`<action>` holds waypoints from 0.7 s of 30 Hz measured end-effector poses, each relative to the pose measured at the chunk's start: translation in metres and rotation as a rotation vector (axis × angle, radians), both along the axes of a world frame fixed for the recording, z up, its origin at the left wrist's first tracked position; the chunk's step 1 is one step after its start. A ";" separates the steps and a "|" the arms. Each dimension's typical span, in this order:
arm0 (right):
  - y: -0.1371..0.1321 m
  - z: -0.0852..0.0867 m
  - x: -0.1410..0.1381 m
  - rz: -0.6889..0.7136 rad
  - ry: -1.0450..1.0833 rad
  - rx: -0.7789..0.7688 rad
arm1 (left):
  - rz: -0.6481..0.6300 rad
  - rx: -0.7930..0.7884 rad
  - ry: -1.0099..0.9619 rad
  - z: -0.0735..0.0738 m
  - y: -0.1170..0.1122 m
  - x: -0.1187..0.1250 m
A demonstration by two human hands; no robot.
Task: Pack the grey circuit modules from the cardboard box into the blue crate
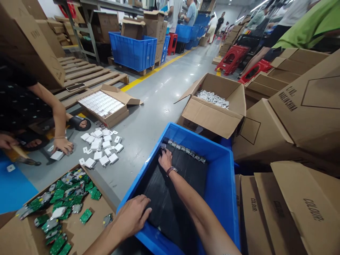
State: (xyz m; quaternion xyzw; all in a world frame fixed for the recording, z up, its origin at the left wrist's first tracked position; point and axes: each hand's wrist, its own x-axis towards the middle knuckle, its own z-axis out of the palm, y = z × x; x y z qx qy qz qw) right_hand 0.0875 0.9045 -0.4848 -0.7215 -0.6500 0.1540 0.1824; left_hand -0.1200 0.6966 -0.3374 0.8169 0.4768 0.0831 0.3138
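My right hand (165,159) reaches down into a blue plastic bin (230,177), its fingers closed on a small circuit board (163,145) at the left end of a row. That row of small boards with metal parts (186,150) lines the far edge of a black sheet (183,173) in the bin. Over the bin's near left rim is my left hand (134,215), holding nothing, its thumb apart from the loosely bent fingers. To its left, a cardboard tray (99,221) holds a heap of green circuit boards (66,198).
White plastic housings (102,145) lie piled on the floor. A co-worker's hand (62,146) touches one at left; their other hand grips a hammer (25,156). Open cartons (212,117) stand beyond the bin, stacked cardboard boxes (300,117) at right, a wooden pallet (90,76) at back left.
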 end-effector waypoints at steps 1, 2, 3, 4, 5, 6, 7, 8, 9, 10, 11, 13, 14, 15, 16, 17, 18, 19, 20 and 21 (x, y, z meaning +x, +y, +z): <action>-0.002 -0.001 -0.001 0.005 -0.011 0.010 | 0.003 0.003 -0.007 0.000 0.000 0.000; -0.003 -0.002 -0.001 0.004 -0.019 0.018 | 0.005 0.005 -0.013 0.000 0.000 0.000; -0.003 -0.002 -0.001 -0.002 -0.024 0.023 | 0.009 0.007 -0.018 -0.001 -0.001 0.000; -0.002 -0.002 -0.002 -0.011 -0.025 0.023 | 0.012 0.008 -0.021 -0.001 -0.001 0.000; -0.001 -0.001 -0.002 -0.020 -0.022 0.020 | 0.015 0.007 -0.020 -0.001 -0.001 0.000; 0.001 -0.001 -0.003 -0.026 -0.019 0.014 | 0.017 0.006 -0.018 -0.001 -0.001 0.000; 0.003 0.001 -0.003 -0.029 -0.015 0.007 | 0.017 0.006 -0.014 -0.001 -0.001 0.001; 0.004 0.002 -0.004 -0.031 -0.012 -0.001 | 0.018 0.007 -0.011 -0.001 -0.002 0.001; 0.005 0.003 -0.004 -0.032 -0.010 -0.009 | 0.018 0.008 -0.008 -0.001 -0.002 0.001; 0.006 0.005 -0.005 -0.033 -0.009 -0.017 | 0.019 0.011 -0.006 0.000 -0.002 0.001; 0.006 0.007 -0.005 -0.035 -0.007 -0.026 | 0.020 0.012 -0.005 0.000 -0.002 0.001; 0.006 0.010 -0.005 -0.045 0.006 -0.038 | 0.018 0.012 -0.006 0.000 -0.002 0.002; 0.005 0.013 -0.006 -0.056 0.022 -0.037 | 0.018 0.010 -0.007 0.001 -0.001 0.002; 0.004 0.015 -0.007 -0.073 0.047 -0.028 | 0.018 0.008 -0.008 0.001 -0.001 0.002; 0.003 0.018 -0.009 -0.094 0.083 -0.007 | 0.020 0.005 -0.008 0.001 0.000 0.002; 0.001 0.023 -0.012 -0.116 0.127 0.031 | 0.021 0.004 -0.008 0.001 0.000 0.002; -0.002 0.028 -0.016 -0.130 0.177 0.086 | 0.022 0.004 -0.009 0.001 0.000 0.003; -0.007 0.034 -0.021 -0.131 0.227 0.156 | 0.024 0.009 -0.011 0.001 -0.001 0.003; -0.012 0.042 -0.027 -0.121 0.272 0.236 | 0.025 0.017 -0.017 -0.001 -0.002 0.003; -0.018 0.051 -0.034 -0.097 0.308 0.316 | 0.025 0.028 -0.026 -0.003 -0.003 0.003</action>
